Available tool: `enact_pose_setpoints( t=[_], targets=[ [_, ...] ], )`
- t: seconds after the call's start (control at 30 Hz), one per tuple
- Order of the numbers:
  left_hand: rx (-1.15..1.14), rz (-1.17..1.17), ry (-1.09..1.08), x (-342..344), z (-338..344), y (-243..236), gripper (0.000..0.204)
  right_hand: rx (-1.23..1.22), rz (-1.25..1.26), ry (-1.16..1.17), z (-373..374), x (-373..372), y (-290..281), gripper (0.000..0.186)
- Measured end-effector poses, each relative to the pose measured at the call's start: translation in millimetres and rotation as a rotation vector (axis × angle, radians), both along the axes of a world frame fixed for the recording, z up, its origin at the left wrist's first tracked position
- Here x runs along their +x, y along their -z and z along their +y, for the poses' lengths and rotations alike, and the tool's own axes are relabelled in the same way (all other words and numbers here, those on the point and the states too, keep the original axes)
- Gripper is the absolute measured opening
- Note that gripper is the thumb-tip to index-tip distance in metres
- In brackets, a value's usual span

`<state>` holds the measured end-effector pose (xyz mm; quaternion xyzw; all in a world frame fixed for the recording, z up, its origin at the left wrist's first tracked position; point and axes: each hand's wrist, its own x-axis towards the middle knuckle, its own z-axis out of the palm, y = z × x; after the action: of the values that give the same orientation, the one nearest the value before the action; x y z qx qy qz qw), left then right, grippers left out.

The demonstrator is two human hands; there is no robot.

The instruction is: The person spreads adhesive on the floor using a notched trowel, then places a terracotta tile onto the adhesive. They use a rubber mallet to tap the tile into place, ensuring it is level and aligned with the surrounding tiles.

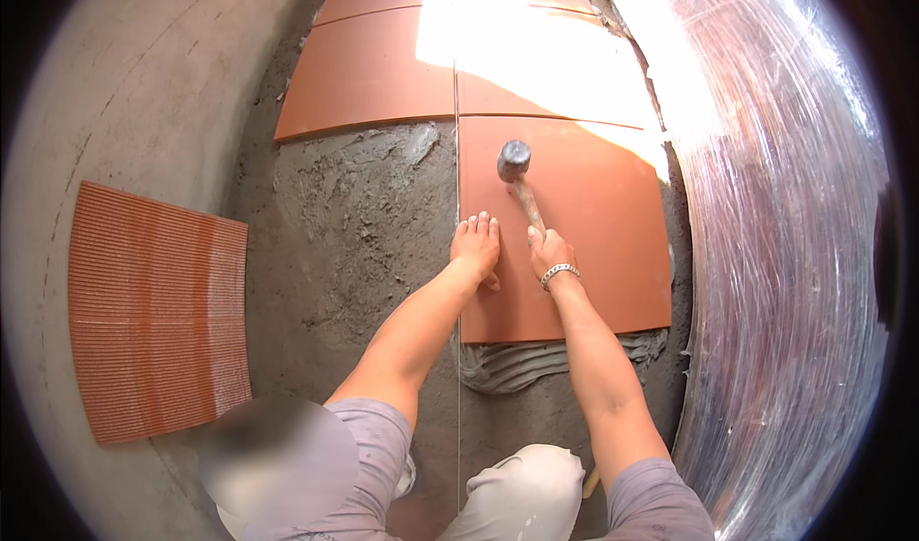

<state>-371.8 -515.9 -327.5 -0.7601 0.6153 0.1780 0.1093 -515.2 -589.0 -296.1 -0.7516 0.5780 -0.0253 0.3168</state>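
Note:
My right hand point(549, 251) grips the wooden handle of a rubber mallet point(514, 161), whose dark head rests on an orange-brown floor tile point(598, 225) laid on wet mortar. My left hand point(476, 245) lies flat, fingers spread, on the left edge of that same tile, next to a thin taut string line point(457, 158). A metal bracelet sits on my right wrist.
Wet grey mortar point(354, 215) covers the floor left of the tile. More laid tiles point(383, 72) lie beyond. A ribbed tile point(158, 311) leans face-down against the grey wall at left. Clear plastic sheeting point(785, 254) covers the right side.

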Motion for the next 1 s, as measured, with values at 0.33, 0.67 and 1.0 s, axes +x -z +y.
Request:
enact_pose_setpoints(
  t=[0.33,0.67,1.0],
  targets=[
    [0.023,0.031,0.002,2,0,-4,0.134,0.074,0.041,-0.017,-1,-11,7,0.053],
    [0.029,0.001,0.021,1,0,-7,0.133,0.122,0.042,-0.004,-6,-23,5,0.052],
    [0.049,0.013,0.012,2,0,-11,0.133,0.071,0.006,0.021,6,-35,4,0.052]
  ],
)
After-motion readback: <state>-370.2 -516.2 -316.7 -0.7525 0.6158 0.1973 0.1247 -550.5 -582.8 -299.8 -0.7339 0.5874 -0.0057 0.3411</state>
